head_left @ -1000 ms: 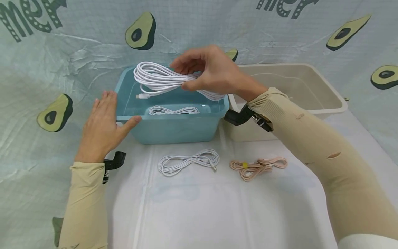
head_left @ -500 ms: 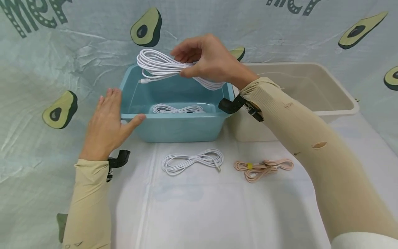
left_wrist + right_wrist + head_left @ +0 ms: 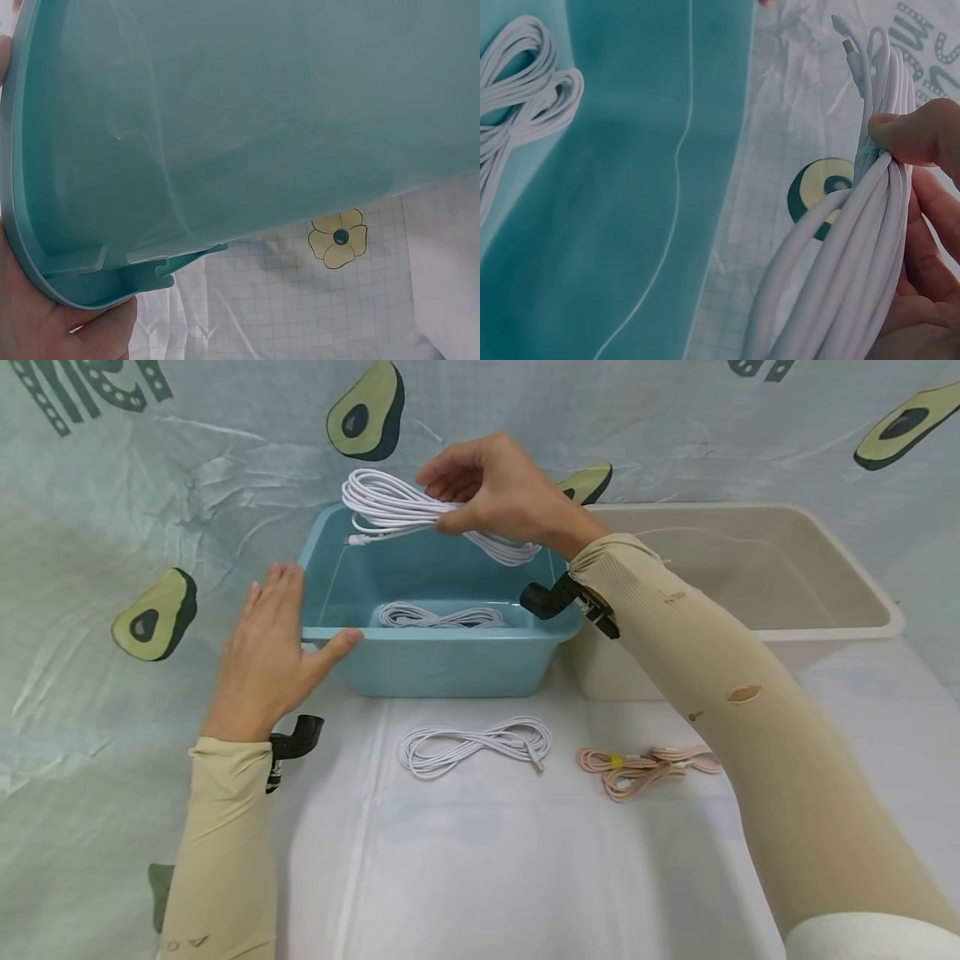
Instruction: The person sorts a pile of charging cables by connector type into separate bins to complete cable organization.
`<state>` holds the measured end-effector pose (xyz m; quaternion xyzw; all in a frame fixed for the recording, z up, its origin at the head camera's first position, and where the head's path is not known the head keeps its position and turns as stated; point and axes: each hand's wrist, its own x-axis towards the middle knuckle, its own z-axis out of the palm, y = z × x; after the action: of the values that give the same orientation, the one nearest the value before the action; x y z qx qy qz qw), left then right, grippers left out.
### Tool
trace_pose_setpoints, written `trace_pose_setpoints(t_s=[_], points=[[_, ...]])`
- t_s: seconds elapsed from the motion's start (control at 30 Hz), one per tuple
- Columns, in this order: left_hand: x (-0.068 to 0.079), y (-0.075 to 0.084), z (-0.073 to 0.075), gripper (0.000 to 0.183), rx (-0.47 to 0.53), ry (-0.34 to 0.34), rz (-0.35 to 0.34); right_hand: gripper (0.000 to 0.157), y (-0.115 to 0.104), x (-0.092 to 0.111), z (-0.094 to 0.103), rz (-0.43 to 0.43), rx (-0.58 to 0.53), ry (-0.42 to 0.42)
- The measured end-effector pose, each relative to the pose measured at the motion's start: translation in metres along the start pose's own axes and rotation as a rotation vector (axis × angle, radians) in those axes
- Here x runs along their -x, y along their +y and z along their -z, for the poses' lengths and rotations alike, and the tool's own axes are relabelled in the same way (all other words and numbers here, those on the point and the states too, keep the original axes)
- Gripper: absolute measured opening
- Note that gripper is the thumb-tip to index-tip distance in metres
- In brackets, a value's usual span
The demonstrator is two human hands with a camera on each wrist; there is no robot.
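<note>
Pinched between the thumb and fingers of my right hand [image 3: 513,497] is a thick coiled bundle of white cable [image 3: 393,506], held above the blue bin [image 3: 450,664]. A plug end sticks out at the bundle's left, and the right wrist view shows the thumb pressing across the strands [image 3: 855,240]. My left hand [image 3: 262,656] lies along the bin's left side with straight fingers, its thumb over the front rim. Inside the bin rests another white cable coil [image 3: 438,616]. On the table in front lie a looped white cable [image 3: 476,746] and a pink cable [image 3: 637,770] with a yellow tie.
To the right of the blue bin, side by side with it, stands a beige bin [image 3: 750,577], partly behind my right forearm. A white cloth [image 3: 480,877] covers the table. Behind the bins rises a sheet printed with avocados [image 3: 365,412].
My right hand has lifted the white cable bundle a little higher above the blue bin. The left hand keeps its place at the bin, while the whole view has shifted slightly.
</note>
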<state>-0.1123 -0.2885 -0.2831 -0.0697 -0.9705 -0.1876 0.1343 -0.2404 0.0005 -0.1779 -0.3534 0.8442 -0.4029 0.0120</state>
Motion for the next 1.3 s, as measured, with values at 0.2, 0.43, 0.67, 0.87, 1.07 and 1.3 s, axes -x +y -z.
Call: trace_pose_setpoints(t_s=[0.2, 0.43, 0.67, 0.87, 1.07, 1.3], points=[[0.000, 0.000, 0.000, 0.108, -0.008, 0.005, -0.004, 0.042, 0.009, -0.005, -0.003, -0.023, -0.007, 0.006], [0.000, 0.000, -0.001, 0.108, -0.005, 0.006, -0.004, 0.043, 0.020, -0.012, -0.012, -0.073, -0.002, -0.009], [0.000, 0.000, -0.001, 0.108, -0.008, 0.006, -0.006, 0.041, 0.034, -0.015, -0.017, -0.083, 0.007, -0.045], [-0.001, -0.002, -0.001, 0.111, -0.008, 0.010, -0.006, 0.042, 0.041, -0.016, -0.019, -0.102, 0.011, -0.062], [-0.001, -0.002, -0.002, 0.111, -0.010, 0.011, 0.000, 0.041, 0.046, -0.016, -0.019, -0.130, 0.000, -0.071], [-0.001, -0.002, -0.003, 0.111, -0.007, 0.012, 0.009, 0.040, 0.048, -0.016, -0.018, -0.141, 0.003, -0.080]])
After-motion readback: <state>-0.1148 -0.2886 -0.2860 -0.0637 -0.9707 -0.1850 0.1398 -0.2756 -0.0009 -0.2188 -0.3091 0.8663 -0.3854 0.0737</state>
